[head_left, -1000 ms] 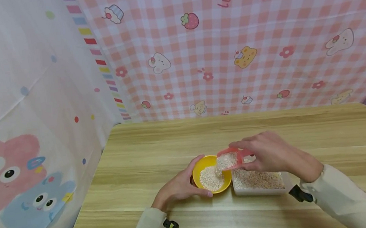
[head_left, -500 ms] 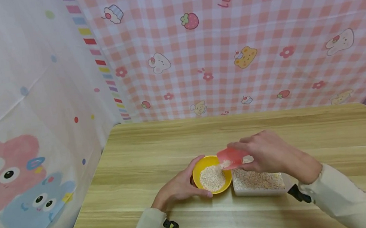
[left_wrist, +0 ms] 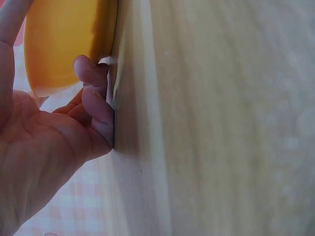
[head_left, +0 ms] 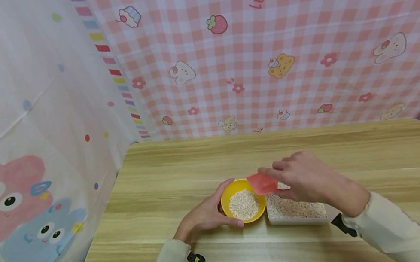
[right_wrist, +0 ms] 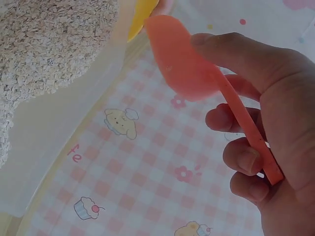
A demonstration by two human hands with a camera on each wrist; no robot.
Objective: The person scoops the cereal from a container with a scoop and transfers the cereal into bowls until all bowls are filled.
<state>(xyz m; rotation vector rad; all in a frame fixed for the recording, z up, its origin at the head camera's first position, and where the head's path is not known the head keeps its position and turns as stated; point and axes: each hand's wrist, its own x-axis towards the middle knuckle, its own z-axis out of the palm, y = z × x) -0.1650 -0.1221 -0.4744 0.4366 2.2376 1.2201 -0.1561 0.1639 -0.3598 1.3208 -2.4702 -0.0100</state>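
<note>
My left hand holds a yellow bowl from its left side, thumb at the near rim and fingers round the far side. Pale oat flakes lie in the bowl. In the left wrist view the bowl stands on the table, with some fingers curled below its side. My right hand grips a translucent red scoop, tipped over the bowl's right rim with its underside up. In the right wrist view the fingers wrap the handle of the scoop, and the thumb presses on its head.
Right of the bowl, close beside it, a clear plastic box holds many oat flakes, partly under the right hand. Both stand on a wood-grain table. A pink checked cloth hangs behind, and a white printed cloth at the left.
The scoop has turned over from showing its load of flakes to showing its underside, and flakes have fallen into the bowl. The left hand and bowl stay in place.
</note>
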